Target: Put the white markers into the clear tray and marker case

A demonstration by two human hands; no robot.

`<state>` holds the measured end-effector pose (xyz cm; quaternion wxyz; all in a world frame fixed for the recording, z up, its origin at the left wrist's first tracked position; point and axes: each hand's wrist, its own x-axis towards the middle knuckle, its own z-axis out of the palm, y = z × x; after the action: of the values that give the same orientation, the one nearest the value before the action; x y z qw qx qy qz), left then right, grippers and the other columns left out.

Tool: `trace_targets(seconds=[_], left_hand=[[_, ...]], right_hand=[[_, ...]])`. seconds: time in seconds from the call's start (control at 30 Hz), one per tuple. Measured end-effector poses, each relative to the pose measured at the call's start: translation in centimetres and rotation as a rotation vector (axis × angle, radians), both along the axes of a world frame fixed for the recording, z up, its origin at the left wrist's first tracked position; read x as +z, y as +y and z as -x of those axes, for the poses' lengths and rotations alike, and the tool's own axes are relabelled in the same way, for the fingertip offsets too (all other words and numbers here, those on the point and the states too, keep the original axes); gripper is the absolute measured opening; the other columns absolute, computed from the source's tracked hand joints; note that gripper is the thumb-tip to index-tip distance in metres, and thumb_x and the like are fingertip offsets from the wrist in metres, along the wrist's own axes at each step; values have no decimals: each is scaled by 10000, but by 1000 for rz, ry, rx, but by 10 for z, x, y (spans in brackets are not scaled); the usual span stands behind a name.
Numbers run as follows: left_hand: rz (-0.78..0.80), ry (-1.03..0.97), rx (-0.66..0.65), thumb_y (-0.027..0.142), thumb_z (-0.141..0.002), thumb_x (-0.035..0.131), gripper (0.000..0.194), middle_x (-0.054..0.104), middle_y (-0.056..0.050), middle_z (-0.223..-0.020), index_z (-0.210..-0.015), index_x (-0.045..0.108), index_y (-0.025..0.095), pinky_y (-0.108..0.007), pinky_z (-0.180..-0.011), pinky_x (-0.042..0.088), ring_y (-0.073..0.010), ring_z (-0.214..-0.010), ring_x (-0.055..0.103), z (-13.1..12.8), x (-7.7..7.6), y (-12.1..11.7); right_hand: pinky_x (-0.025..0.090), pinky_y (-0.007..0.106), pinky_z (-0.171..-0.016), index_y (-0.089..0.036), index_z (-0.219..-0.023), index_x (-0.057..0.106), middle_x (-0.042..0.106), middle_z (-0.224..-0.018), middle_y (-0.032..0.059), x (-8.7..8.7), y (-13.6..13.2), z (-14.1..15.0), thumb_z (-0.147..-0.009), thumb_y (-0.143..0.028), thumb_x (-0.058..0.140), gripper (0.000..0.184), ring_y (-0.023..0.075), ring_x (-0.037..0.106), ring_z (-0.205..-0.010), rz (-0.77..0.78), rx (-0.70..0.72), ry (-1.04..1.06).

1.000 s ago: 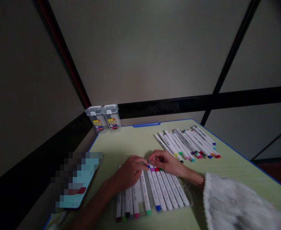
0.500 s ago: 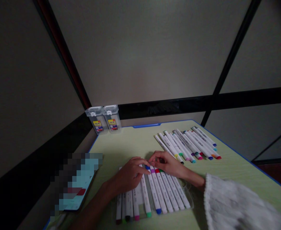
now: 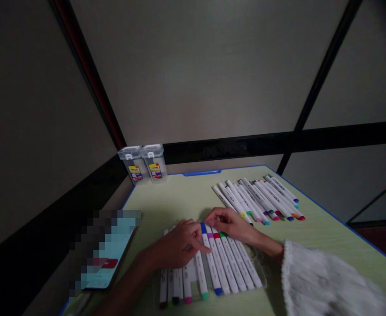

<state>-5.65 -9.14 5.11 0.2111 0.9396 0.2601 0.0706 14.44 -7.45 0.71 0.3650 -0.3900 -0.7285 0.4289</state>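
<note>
White markers with coloured ends lie side by side in a clear plastic case near the table's front. My left hand rests over the case's left half, one digit stretched across the markers and the other fingers bent; it grips nothing visible. It covers the upper ends of several markers. At the far ends of the row, by a purple-banded marker, my right hand has its fingers curled together. What lies between those fingertips is hidden. A blue-banded marker sits between the hands.
A loose group of white markers lies at the back right of the table. Two clear lidded containers stand at the back left. A phone, partly pixelated, lies at the left edge. A blue handle marks the far edge.
My left hand has drawn its upper fingers back from the marker tops and bent them, with one digit now pointing lower across the row. My right hand is almost still.
</note>
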Motion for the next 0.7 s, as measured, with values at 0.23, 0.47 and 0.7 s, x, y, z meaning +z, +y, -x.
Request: trace_targets(seconds=[0.23,0.47,0.7], left_hand=[[-19,63,-25,99,-822,450,280,440,5,-743,-885,674,254,-260,-716,310,-126,-772,415,-1,5,-1],[-11,64,-29,91,-846,396,337,449,2,-761,-919,664,283,-269,-741,305,-131,-780,413,0,5,-1],[-57,24,-31,112,-847,410,313,458,-3,-768,-880,671,281,-278,-752,305,-141,-793,416,0,2,-2]], right_hand=[[330,226,-476,-131,-779,621,543,-619,-5,0,0,1,-780,-348,533,234,91,421,-521,13,-1,4],[308,219,-466,-134,-769,609,506,-585,-25,3,-2,2,-776,-330,535,209,85,393,-507,5,-6,-11],[282,209,-443,-141,-761,605,461,-557,-40,7,-4,3,-789,-320,513,204,84,366,-483,-25,-25,-82]])
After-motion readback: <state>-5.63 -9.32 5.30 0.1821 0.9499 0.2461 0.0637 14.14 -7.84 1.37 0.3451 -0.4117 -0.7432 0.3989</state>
